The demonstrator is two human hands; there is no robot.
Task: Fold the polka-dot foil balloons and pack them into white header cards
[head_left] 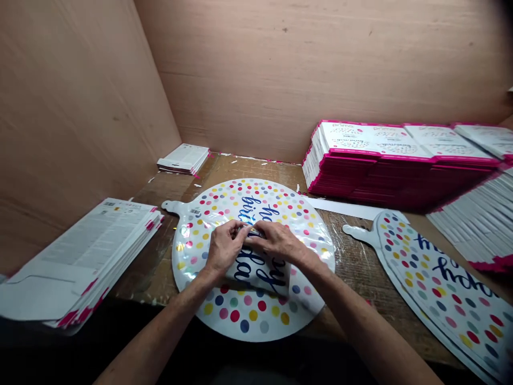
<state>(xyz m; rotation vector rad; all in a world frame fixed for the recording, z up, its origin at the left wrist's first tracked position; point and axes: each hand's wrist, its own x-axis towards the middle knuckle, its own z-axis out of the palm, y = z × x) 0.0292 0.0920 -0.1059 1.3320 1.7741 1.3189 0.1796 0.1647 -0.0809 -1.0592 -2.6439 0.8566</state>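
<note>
A flat, round foil balloon point(244, 315) lies in front of me, white with coloured dots and blue lettering, its tail pointing left. Over its middle is a clear plastic bag point(282, 280), through which the lettering shows. My left hand point(225, 246) and my right hand point(278, 240) meet above the balloon's centre, fingertips close together. Both are closed in a pinch on what looks like the bag's edge. The fingers partly hide the exact spot they grip.
More dotted foil balloons point(436, 289) lie stacked at the right. Pink-edged printed cartons point(372, 144) are piled at the back right, with more along the right edge point(481, 219). Printed card stacks stand at the left point(92, 240) and back left point(184, 158). Cardboard walls point(320, 64) enclose the table.
</note>
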